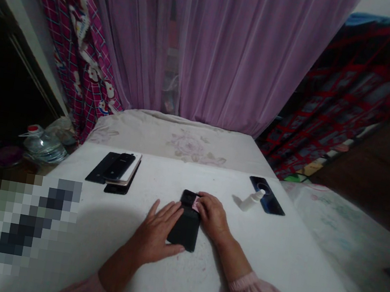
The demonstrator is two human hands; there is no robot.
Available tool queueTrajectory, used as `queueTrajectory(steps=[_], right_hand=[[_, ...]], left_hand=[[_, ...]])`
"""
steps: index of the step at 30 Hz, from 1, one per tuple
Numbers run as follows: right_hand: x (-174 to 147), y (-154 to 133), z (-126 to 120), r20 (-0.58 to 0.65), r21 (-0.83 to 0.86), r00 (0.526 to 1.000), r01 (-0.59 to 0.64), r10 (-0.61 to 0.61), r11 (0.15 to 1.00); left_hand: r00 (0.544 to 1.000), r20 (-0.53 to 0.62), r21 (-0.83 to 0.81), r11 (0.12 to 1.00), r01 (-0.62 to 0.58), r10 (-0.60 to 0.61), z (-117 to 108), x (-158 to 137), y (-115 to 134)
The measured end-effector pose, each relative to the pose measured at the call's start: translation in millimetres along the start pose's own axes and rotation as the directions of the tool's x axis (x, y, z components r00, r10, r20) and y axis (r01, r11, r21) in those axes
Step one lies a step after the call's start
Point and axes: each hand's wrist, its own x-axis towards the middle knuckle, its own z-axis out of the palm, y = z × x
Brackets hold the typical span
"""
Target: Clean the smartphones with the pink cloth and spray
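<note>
A black phone point(184, 231) lies in front of me on the white tabletop, with what looks like a camera block at its far end. My left hand point(154, 234) is spread over its left side, fingers apart, thumb along the near edge. In the fingers of my right hand point(213, 217) is a small pink cloth point(196, 204), pressed against the phone's upper right part. My fingers hide part of the cloth and of the phone's right edge. A white spray bottle point(252, 200) stands to the right of my right hand.
Several phones point(120, 168) lie stacked at the table's left. A dark flat panel point(268, 196) is behind the spray bottle. A pixelated patch point(29, 220) covers the left edge. Purple curtains point(241, 49) hang behind the table. A large water bottle point(43, 145) stands off the left side.
</note>
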Motion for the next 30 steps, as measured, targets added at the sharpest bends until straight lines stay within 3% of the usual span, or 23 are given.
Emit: queueTrajectory(steps=[8,16,30], right_hand=[[10,3,4,-0.020,0.010,0.998,-0.060,0.060,0.998],[-10,-7,-9,0.039,0.143,0.999,0.012,-0.018,0.990],[16,6,6,-0.023,0.032,0.997,-0.073,0.074,0.997]], left_hand=[[1.000,0.023,0.016,1.000,0.003,-0.004,-1,0,0],[1.000,0.009,0.018,1.000,-0.012,0.012,-1,0,0],[1.000,-0.017,0.025,1.000,-0.018,0.018,2,-1,-2]])
